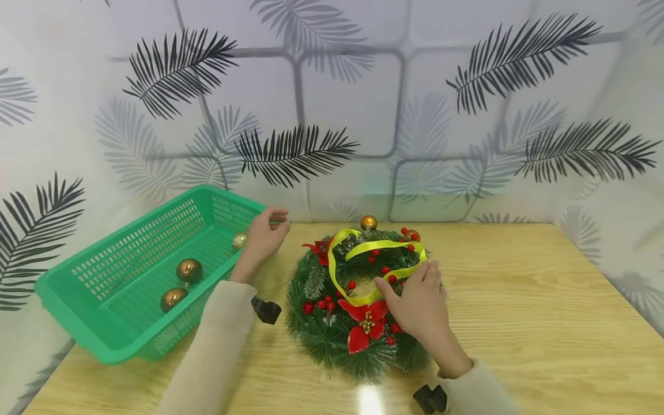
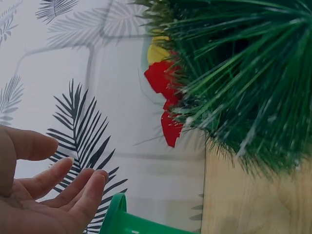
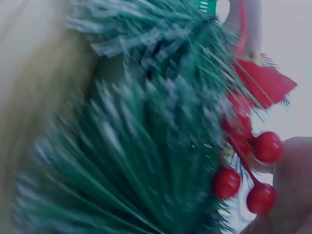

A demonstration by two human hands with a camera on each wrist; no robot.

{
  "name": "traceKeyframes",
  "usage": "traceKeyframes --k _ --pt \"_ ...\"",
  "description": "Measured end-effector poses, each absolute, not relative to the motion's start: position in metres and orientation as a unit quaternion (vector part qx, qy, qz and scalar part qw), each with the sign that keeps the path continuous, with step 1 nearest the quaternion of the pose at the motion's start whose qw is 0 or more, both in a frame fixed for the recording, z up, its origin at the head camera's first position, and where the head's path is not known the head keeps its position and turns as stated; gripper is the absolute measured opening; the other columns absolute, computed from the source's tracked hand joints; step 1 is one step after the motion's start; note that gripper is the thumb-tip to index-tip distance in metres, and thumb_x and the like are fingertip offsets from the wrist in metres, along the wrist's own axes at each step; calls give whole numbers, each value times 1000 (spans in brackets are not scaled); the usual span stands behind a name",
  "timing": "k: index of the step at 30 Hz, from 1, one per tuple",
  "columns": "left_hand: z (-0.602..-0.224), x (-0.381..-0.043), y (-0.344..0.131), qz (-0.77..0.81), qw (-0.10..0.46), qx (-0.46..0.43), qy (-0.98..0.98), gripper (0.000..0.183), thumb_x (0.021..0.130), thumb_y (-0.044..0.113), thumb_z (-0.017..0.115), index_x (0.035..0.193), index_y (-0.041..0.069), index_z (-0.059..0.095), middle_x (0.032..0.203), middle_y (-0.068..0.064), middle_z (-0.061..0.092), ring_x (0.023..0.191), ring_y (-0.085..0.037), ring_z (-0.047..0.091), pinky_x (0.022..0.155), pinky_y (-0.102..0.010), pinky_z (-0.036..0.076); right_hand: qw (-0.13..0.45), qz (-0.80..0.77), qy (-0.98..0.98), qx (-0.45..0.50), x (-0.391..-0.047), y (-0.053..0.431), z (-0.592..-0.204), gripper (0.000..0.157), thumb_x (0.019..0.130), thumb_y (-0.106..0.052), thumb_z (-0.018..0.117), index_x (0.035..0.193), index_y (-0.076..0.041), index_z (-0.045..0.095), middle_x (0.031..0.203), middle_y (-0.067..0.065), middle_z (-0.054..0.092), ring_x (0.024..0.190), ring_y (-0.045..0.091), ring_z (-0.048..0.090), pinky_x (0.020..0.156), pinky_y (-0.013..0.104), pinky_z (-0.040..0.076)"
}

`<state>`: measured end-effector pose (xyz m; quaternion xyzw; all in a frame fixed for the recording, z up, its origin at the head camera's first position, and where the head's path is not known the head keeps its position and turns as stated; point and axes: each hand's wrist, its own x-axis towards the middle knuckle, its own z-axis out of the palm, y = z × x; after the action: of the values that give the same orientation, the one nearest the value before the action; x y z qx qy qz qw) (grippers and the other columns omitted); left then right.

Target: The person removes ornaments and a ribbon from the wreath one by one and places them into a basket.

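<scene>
My left hand [image 1: 267, 235] hovers at the far right end of the green plastic basket [image 1: 88, 282]. Its fingers [image 2: 85, 195] are loosely bent with nothing between them. On the table lies a green Christmas wreath [image 1: 321, 340] with red poinsettia flowers [image 1: 365, 323], red berries [image 3: 267, 147] and a bronze ball [image 1: 369, 222] at its far edge. A yellow ribbon [image 1: 334, 265] loops loosely over it. My right hand [image 1: 422, 302] rests on the wreath's right side, thumb beside the ribbon. Its fingers look fairly straight; their tips are partly hidden.
Two bronze balls [image 1: 189, 270] and a gold glitter ball [image 1: 239, 241] lie inside the basket. The wooden table [image 1: 524, 311] extends right of the wreath. Behind it stands a wall [image 1: 347, 104] with a leaf pattern.
</scene>
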<state>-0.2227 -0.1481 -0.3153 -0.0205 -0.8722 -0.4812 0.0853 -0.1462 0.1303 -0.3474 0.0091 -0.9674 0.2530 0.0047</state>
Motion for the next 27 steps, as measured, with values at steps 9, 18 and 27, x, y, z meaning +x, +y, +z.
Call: traceKeyframes --k 9,18,27 --pt "-320 -225 -140 -481 56 -35 -874 39 98 20 46 133 4 48 133 -20 51 121 -36 52 95 -48 47 8 232 -973 -5 -155 132 -362 110 88 -55 55 143 19 -4 151 38 -9 140 53 -2 111 66 12" --pt "-331 -230 -140 -478 42 -28 -877 40 97 18 46 134 3 47 131 -21 52 121 -36 51 97 -48 46 1 237 -970 58 -159 143 -369 107 87 -47 62 142 22 1 150 40 -4 139 55 -2 113 62 9" --pt "-326 -235 -141 -476 26 -32 -878 40 98 19 46 135 4 46 133 -20 51 123 -36 50 97 -48 46 5 249 -962 116 -169 153 -370 108 86 -46 66 144 19 3 151 39 -2 140 54 -2 113 62 9"
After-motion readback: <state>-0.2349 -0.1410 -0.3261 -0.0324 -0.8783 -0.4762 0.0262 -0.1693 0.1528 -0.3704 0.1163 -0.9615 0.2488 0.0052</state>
